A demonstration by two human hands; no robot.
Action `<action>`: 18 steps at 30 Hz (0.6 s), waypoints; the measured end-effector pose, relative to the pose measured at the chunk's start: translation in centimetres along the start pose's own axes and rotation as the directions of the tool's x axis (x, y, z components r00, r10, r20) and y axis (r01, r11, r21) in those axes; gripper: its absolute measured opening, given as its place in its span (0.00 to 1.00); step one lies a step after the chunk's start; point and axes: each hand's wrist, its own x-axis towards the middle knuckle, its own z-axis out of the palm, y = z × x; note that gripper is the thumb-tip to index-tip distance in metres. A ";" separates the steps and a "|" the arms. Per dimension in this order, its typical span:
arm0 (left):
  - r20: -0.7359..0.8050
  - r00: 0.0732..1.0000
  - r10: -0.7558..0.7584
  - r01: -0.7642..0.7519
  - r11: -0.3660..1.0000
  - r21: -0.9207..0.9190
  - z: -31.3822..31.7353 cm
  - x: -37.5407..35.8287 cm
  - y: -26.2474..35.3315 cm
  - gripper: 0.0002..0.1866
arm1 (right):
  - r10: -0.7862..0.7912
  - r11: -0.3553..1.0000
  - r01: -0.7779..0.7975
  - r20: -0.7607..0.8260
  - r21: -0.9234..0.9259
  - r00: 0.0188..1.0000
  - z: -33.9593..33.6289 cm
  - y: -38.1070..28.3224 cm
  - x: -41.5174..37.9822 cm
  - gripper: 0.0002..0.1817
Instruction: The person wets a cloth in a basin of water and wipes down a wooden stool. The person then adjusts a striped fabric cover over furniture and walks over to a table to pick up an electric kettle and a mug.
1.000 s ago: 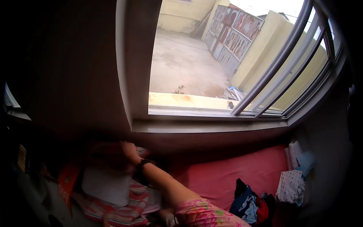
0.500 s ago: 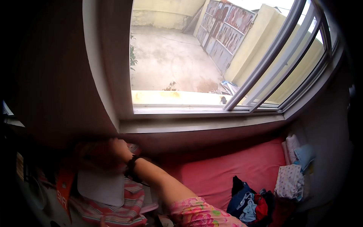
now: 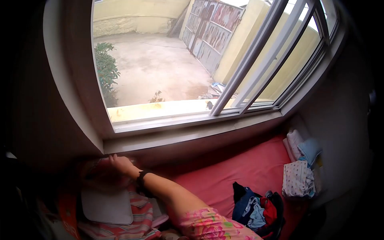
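Note:
My right hand (image 3: 122, 165), with a dark band round the wrist and a pink floral sleeve, reaches left to the wall below the window. Its fingers are closed on the upper edge of a dim, reddish striped cloth (image 3: 96, 173). Just below lies a flat, pale grey panel with rounded corners (image 3: 107, 206), resting on more pink and grey striped fabric (image 3: 141, 212). Shadow hides much of the cloth around the fingers. My left hand does not show.
A red-covered mattress (image 3: 216, 172) lies under the open sliding window (image 3: 248, 60). On it are a pile of dark, blue and red clothes (image 3: 256, 212) and folded dotted fabric (image 3: 297, 180). An orange lettered item (image 3: 69, 214) stands at the lower left.
The view has swung to the left, bringing more of the outdoor bush into sight. My right hand stays at the striped cloth by the wall. A fingertip at the bottom edge has gone from view.

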 end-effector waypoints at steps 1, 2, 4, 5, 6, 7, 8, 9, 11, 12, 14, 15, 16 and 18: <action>0.001 1.000 0.000 0.000 1.000 0.007 0.2 -0.3 0.1 0.18 | -0.020 1.000 0.018 -0.091 -0.015 0.996 -0.1 -0.4 -1.0 0.21; 0.002 1.000 0.003 -0.003 1.000 0.013 0.4 -0.5 0.1 0.17 | -0.078 0.997 0.079 -0.047 0.021 0.996 -1.2 -0.8 -2.0 0.22; 0.005 1.000 0.007 -0.008 1.000 0.026 0.8 -1.1 0.1 0.17 | -0.126 0.983 0.126 -0.003 0.136 0.992 -3.9 -1.9 -5.1 0.24; 0.004 1.000 0.011 -0.012 1.000 0.028 1.0 -1.3 0.1 0.17 | -0.122 0.970 0.120 -0.004 0.210 0.993 -4.8 -2.3 -6.5 0.24; 0.000 1.000 0.016 -0.016 0.999 0.029 0.9 -1.8 -0.1 0.17 | -0.077 0.960 0.062 0.045 0.272 0.996 -5.7 -2.6 -8.0 0.23; -0.001 1.000 0.025 -0.025 0.999 0.028 1.0 -2.4 -0.4 0.17 | -0.037 0.943 0.001 0.100 0.333 0.994 -6.4 -3.0 -9.8 0.22; -0.007 0.999 0.038 -0.038 0.999 0.027 0.9 -3.1 -0.7 0.17 | -0.014 0.930 -0.042 0.149 0.365 0.989 -6.7 -3.1 -11.7 0.19; -0.011 0.999 0.049 -0.049 0.998 0.025 0.6 -3.8 -0.9 0.17 | 0.001 0.914 -0.079 0.193 0.398 0.981 -6.8 -3.0 -13.5 0.16; -0.032 0.998 0.050 -0.050 0.998 0.028 -0.7 -4.6 -1.4 0.18 | 0.127 0.889 -0.298 0.440 0.346 0.889 -8.4 -2.4 -17.3 0.11; -0.048 0.998 0.036 -0.034 0.999 0.035 -1.6 -4.4 -1.5 0.20 | 0.150 0.883 -0.338 0.488 0.325 0.860 -8.8 -1.8 -19.1 0.12; -0.072 0.995 -0.064 0.069 0.995 0.069 -5.8 -2.9 -2.3 0.27 | 0.258 0.868 -0.435 0.527 0.242 0.809 -9.4 -0.1 -23.5 0.14; -0.090 0.990 -0.110 0.117 0.991 0.067 -7.9 -3.0 -3.2 0.31 | 0.324 0.853 -0.483 0.526 0.198 0.787 -9.4 0.7 -25.3 0.15; -0.158 0.984 -0.078 0.079 0.997 0.001 -9.7 -3.8 -3.5 0.30 | 0.396 0.827 -0.538 0.512 0.162 0.762 -9.5 1.4 -27.2 0.16; -0.289 0.957 0.020 -0.073 0.982 -0.173 -12.6 -6.6 -3.0 0.27 | 0.566 0.742 -0.659 0.416 0.121 0.712 -9.4 2.3 -30.7 0.18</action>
